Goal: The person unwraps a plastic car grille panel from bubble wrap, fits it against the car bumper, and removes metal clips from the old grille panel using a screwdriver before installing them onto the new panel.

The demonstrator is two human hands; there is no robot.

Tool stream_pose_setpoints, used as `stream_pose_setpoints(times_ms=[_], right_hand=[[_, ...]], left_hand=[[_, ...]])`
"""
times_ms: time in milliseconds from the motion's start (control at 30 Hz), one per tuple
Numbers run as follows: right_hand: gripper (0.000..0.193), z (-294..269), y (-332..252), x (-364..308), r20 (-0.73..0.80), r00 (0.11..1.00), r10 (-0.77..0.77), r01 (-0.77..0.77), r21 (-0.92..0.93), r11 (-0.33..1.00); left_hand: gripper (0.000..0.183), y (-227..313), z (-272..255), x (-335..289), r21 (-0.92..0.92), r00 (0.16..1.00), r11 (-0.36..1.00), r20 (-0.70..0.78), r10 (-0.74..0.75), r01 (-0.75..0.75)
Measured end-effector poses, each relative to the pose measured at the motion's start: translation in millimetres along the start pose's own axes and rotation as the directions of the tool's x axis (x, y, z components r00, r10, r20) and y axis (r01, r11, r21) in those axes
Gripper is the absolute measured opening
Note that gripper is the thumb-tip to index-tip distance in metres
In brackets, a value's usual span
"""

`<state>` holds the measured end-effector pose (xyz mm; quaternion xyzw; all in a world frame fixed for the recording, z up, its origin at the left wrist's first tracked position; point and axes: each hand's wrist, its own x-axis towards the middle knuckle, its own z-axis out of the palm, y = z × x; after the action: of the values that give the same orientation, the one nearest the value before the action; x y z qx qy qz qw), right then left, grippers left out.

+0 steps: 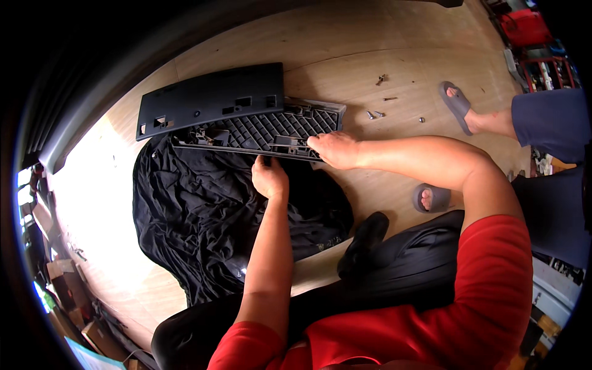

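A black plastic panel [256, 131] lies with its lattice-ribbed underside up, on a crumpled black cloth [191, 203]. My left hand [270, 177] is closed on the panel's near edge, fingertips under the rim. At the panel's right end, my right hand [338, 150] rests with curled fingers by a rectangular recess. A thin pale line runs left from those fingertips; whether it is a slim tool or part of the panel I cannot tell. Partly over the panel's far side lies a second, smooth black panel [213, 98] with square cutouts.
Several loose screws [375, 115] and a small round metal piece [422, 119] lie on the pale floor at the right. Another person's sandalled foot [457, 106] stands beyond them. A dark vehicle-like body edge [68, 145] curves along the upper left. Boxes [69, 287] line the far left.
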<state>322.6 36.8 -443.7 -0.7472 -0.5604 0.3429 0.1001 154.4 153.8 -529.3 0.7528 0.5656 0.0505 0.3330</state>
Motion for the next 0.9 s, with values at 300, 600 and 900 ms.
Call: stream_pose_setpoints(times_ms=[300, 600, 900], right_hand=[[0.025, -11, 1, 6, 0.113, 0.993, 0.022, -0.025, 0.020, 0.999], [0.032, -42, -12, 24, -0.214, 0.970, 0.113, -0.058, 0.250, 0.967], [0.018, -81, -74, 55, -0.032, 0.998, -0.051, 0.056, 0.802, 0.595]], left_hand=[[0.024, -17, -23, 14, -0.177, 0.999, 0.983, -0.020, 0.044, -0.047], [0.009, 3, -70, 45, -0.946, 0.940, 0.245, 0.128, -0.317, 0.212], [0.011, 52, -77, 30, -0.781, 0.702, -0.074, 0.510, 0.497, 0.620]])
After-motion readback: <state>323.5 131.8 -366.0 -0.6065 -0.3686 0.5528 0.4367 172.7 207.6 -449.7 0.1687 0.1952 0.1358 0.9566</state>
